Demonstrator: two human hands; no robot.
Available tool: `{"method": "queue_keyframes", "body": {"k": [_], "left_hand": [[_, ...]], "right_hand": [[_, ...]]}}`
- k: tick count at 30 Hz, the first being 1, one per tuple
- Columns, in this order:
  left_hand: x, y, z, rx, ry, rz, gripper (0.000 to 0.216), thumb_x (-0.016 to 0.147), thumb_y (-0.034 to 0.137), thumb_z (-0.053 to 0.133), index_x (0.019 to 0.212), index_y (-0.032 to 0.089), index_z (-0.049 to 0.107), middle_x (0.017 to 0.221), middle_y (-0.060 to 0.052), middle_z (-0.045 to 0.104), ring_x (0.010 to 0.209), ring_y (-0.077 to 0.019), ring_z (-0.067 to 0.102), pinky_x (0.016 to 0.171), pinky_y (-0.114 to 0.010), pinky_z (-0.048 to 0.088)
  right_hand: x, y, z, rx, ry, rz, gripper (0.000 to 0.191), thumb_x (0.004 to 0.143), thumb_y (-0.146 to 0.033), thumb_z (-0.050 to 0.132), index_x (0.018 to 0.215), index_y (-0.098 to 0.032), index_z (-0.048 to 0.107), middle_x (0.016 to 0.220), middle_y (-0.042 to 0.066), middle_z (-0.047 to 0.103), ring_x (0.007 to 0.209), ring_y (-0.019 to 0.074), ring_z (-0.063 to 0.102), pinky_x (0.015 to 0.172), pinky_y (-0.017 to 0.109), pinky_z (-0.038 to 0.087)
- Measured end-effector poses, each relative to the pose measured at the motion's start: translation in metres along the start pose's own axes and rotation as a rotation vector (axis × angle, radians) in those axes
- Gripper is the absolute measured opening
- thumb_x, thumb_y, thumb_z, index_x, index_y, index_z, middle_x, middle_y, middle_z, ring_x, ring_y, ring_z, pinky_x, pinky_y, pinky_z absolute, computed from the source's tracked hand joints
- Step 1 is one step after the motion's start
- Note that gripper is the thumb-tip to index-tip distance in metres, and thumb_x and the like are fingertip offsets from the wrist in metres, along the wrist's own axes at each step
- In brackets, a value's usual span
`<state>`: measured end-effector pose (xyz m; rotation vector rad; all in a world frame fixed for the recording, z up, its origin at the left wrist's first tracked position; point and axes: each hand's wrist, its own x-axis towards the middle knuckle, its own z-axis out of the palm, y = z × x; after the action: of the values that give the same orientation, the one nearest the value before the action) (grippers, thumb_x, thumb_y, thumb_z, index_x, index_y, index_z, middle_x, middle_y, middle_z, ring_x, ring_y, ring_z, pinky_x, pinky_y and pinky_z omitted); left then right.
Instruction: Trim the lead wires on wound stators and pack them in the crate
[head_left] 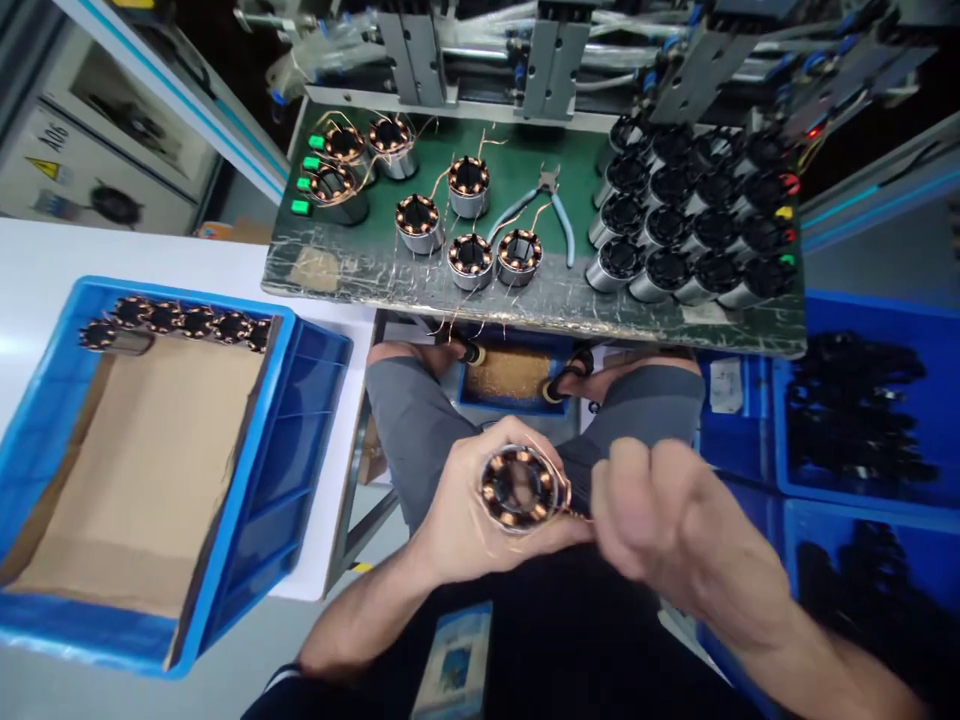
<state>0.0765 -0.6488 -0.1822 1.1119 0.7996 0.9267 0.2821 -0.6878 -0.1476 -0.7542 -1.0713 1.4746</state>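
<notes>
My left hand (469,510) is wrapped round a wound motor stator (520,488), a metal ring with copper coils, held over my lap with its open face up. My right hand (664,515) is blurred by motion just right of the stator, its fingers pinched at the stator's edge where thin copper wire leads stick out. What the fingers hold is too small to make out.
On the green workbench (525,290) stand several wound stators (471,260), blue-handled pliers (551,205) and a block of unwound black stators (690,230). A blue crate (300,400) at left has cardboard and a row of stators. Blue bins (862,400) of black parts sit at right.
</notes>
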Motion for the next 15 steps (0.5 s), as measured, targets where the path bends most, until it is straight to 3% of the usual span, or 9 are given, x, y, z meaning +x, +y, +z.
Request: {"method": "queue_keyframes", "body": {"k": [2,3,6,9,10,12,15], "left_hand": [[0.002,0.000,0.015,-0.288,0.074,0.065,0.051,0.076,0.036,0.108,0.100,0.024,0.064,0.086,0.004,0.071,0.064,-0.0082,0.060,0.063,-0.022,0.049],[0.002,0.000,0.024,-0.455,0.113,0.079,0.050,0.081,0.037,0.104,0.100,0.025,0.060,0.085,0.007,0.066,0.057,-0.0047,0.052,0.057,-0.020,0.044],[0.007,0.001,0.047,-0.877,0.142,-0.039,0.043,0.090,0.033,0.091,0.102,0.027,0.049,0.086,0.010,0.053,0.044,0.0017,0.026,0.044,-0.019,0.022],[0.022,-0.005,0.050,-1.020,0.137,-0.214,0.041,0.087,0.029,0.084,0.104,0.027,0.047,0.088,0.010,0.045,0.045,0.0021,0.017,0.044,-0.021,0.015],[0.029,-0.008,0.045,-0.986,0.155,-0.216,0.040,0.087,0.031,0.082,0.105,0.027,0.046,0.090,0.009,0.044,0.047,0.0010,0.017,0.046,-0.022,0.017],[0.042,-0.015,0.028,-0.758,0.205,-0.077,0.042,0.088,0.040,0.084,0.105,0.027,0.047,0.095,0.007,0.046,0.054,-0.0028,0.024,0.051,-0.023,0.026],[0.051,-0.025,0.002,-0.072,0.188,0.282,0.055,0.083,0.053,0.098,0.107,0.027,0.054,0.104,0.002,0.053,0.077,-0.0118,0.048,0.066,-0.029,0.044]], "right_hand": [[-0.003,0.013,0.023,0.214,0.144,0.039,0.022,0.116,-0.038,0.063,0.097,-0.028,0.059,0.083,-0.002,0.055,0.057,0.0117,0.049,0.041,0.022,0.040],[-0.006,0.019,0.032,0.213,0.159,0.015,0.021,0.116,-0.037,0.063,0.098,-0.028,0.060,0.081,-0.002,0.053,0.056,0.0115,0.048,0.041,0.022,0.039],[-0.021,0.034,0.038,0.004,0.139,-0.175,0.011,0.117,-0.031,0.061,0.110,-0.026,0.067,0.084,-0.001,0.061,0.062,0.0126,0.059,0.056,0.028,0.055],[-0.036,0.036,0.016,-0.134,0.147,-0.142,0.013,0.115,-0.021,0.060,0.117,-0.025,0.072,0.098,0.004,0.070,0.072,0.0155,0.067,0.062,0.032,0.060],[-0.040,0.034,0.007,-0.134,0.144,-0.089,0.014,0.114,-0.020,0.060,0.116,-0.025,0.073,0.100,0.004,0.071,0.073,0.0156,0.068,0.060,0.031,0.058],[-0.044,0.026,-0.011,-0.124,0.140,0.010,0.013,0.114,-0.022,0.061,0.111,-0.025,0.074,0.098,0.003,0.073,0.071,0.0153,0.068,0.058,0.029,0.056],[-0.042,0.013,-0.027,-0.199,0.148,0.138,0.022,0.117,-0.042,0.061,0.114,-0.026,0.077,0.096,0.004,0.072,0.074,0.0170,0.068,0.061,0.031,0.055]]}}
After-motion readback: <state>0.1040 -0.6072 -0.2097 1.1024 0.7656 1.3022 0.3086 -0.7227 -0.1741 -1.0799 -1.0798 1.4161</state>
